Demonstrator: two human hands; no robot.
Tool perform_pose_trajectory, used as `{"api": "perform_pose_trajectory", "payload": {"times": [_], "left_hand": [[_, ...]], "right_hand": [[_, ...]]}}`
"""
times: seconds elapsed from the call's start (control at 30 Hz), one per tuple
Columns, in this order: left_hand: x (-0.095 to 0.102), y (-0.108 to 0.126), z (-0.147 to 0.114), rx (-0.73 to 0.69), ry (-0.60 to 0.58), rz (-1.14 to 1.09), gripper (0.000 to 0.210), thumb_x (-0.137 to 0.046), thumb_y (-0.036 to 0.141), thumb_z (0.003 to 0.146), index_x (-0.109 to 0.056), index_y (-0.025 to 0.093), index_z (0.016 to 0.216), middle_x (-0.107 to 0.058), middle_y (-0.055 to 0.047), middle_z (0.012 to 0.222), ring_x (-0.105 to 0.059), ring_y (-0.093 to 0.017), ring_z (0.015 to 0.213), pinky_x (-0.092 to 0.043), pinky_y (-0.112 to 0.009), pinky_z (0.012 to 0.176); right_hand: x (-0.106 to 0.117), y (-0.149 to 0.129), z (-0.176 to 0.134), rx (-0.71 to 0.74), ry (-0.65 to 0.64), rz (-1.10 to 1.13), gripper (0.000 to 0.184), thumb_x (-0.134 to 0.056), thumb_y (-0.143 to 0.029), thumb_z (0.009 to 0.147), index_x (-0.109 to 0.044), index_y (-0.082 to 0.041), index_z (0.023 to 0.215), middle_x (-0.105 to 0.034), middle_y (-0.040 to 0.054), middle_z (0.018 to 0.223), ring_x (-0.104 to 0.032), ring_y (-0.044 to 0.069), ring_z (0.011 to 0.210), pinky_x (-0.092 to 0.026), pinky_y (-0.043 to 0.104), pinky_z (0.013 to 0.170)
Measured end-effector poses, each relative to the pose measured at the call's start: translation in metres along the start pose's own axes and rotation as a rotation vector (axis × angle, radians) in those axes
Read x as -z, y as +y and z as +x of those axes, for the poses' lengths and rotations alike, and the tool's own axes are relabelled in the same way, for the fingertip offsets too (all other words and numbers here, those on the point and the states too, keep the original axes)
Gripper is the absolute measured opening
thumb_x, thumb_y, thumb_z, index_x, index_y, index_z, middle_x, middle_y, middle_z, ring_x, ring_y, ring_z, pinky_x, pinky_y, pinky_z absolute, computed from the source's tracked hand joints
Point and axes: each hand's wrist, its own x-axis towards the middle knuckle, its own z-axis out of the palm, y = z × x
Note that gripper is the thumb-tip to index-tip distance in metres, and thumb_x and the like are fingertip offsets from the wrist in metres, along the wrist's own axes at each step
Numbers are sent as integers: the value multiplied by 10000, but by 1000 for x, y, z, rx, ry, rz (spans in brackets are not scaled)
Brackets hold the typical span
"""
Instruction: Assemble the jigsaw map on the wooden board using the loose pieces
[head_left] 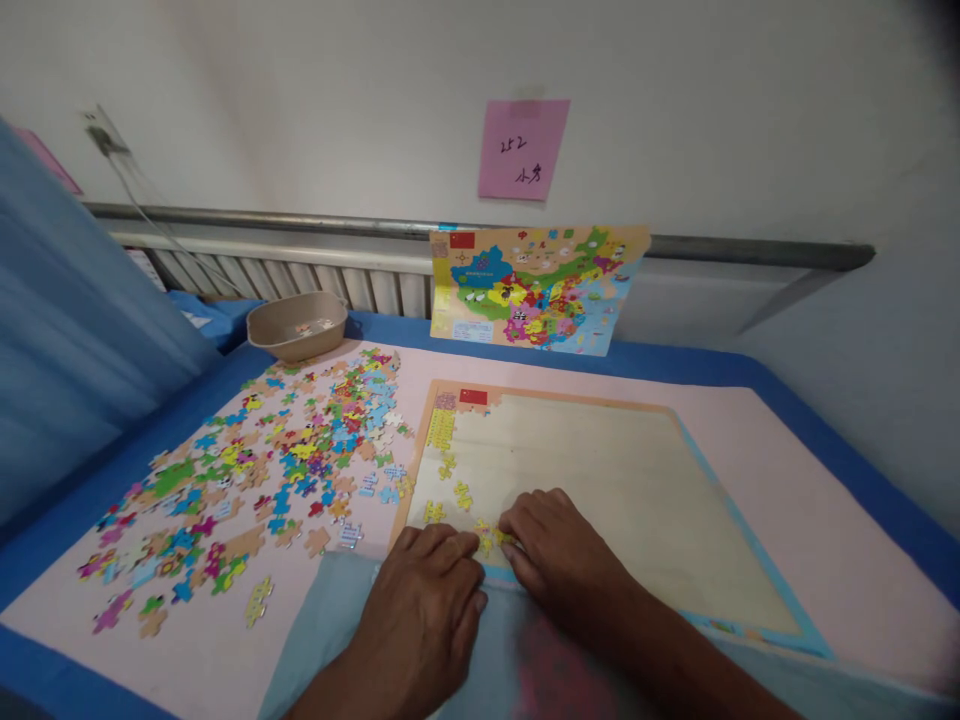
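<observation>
A puzzle board [600, 480] with an orange and blue border lies in front of me. At its lower left edge, my right hand [566, 550] pinches a yellow puzzle piece [501, 537], partly covered by the fingertips. My left hand [431, 605] rests on the board's near edge with fingers curled together; what lies under them is hidden. Close to both hands are loose yellow pieces [463, 495] on the bare board. Pieces with yellow print [441, 430] and a red flag piece [473, 397] sit in the board's upper left corner.
Many colourful loose puzzle pieces [300, 450] spread over the pink sheet to the left. Behind them stands a beige plastic basin [300, 330] with a few pieces inside. A printed map picture [536, 290] leans on the wall rail [750, 252]. A blue curtain [90, 330] hangs at left.
</observation>
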Motion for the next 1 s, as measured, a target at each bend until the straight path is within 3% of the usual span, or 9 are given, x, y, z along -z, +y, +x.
{"api": "perform_pose_trajectory", "payload": {"times": [0.43,1.0], "left_hand": [[0,0,0,-8,1,28,143,-549,145,949,-669,217,981,-712,-57,1221,-620,-264,1057,-478,-480,917],[-1,-1,1,-15,-7,5,144,-538,149,966,-662,214,1001,-702,-51,1205,-606,-265,1048,-454,-484,899]], "right_hand": [[5,-2,4,-9,-94,-8,47,-638,-154,927,-639,-198,944,-638,54,968,-483,225,881,-283,383,813],[9,2,4,-86,-102,86,123,-601,-97,913,-656,-185,979,-633,62,1010,-501,227,921,-318,378,841]]}}
